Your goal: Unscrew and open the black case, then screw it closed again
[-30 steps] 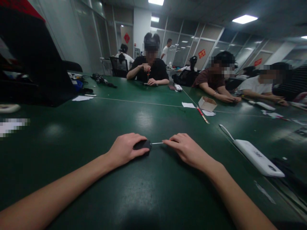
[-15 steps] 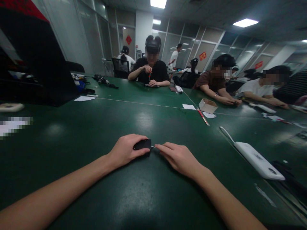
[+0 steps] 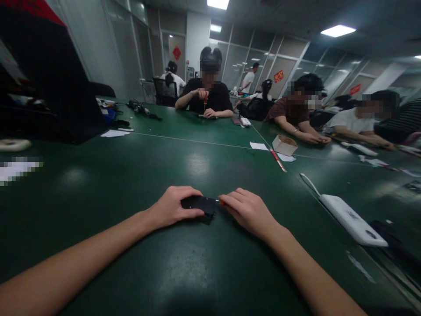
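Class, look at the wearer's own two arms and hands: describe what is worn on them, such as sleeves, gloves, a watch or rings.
Both forearms are bare right up to the picture's lower edge, with no sleeve in view. The left hand and the right hand wear no gloves. No watch, bracelet or ring shows on either wrist or on the fingers that can be seen.

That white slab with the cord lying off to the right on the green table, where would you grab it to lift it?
Probably across the middle of the white power bank, coming from above, fingers on its two long edges. It lies flat on the green table, long and narrow, so the short span suits a pinch; its cord trails from the far end, best avoided.
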`<action>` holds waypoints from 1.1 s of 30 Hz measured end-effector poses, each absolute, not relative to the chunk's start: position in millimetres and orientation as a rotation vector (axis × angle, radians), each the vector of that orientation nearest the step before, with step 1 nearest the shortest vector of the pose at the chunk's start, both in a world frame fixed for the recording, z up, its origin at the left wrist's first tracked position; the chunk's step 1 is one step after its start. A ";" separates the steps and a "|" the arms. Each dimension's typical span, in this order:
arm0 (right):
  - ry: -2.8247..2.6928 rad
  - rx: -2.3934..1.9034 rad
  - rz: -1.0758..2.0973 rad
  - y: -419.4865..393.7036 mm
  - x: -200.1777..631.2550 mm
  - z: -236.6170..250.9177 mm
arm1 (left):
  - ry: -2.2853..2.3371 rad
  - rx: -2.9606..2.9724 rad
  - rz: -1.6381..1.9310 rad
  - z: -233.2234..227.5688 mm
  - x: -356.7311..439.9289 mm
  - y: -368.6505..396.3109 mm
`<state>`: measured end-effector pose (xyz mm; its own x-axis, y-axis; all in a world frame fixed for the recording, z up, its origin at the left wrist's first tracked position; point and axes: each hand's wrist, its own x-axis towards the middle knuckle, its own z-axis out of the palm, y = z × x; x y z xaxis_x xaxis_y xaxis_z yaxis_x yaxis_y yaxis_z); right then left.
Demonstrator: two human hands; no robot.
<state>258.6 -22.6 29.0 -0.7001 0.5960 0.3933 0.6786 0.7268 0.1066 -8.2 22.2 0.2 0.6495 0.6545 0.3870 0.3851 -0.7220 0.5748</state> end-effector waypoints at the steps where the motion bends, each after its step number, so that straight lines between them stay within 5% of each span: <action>1: -2.601 -0.992 -0.350 -22.7 258.5 29.1 | 0.794 2.424 0.822 -0.6 -7.2 21.6; 9: -2.558 -0.889 -0.416 -25.2 247.6 19.3 | 0.673 2.456 0.849 -2.9 -1.2 15.9; 17: -2.504 -1.010 0.334 -18.0 248.4 12.6 | 0.625 2.410 0.871 -0.5 0.8 15.2; 33: -2.529 -1.603 0.053 -14.9 271.2 29.5 | 0.568 2.154 1.092 2.3 -1.5 13.5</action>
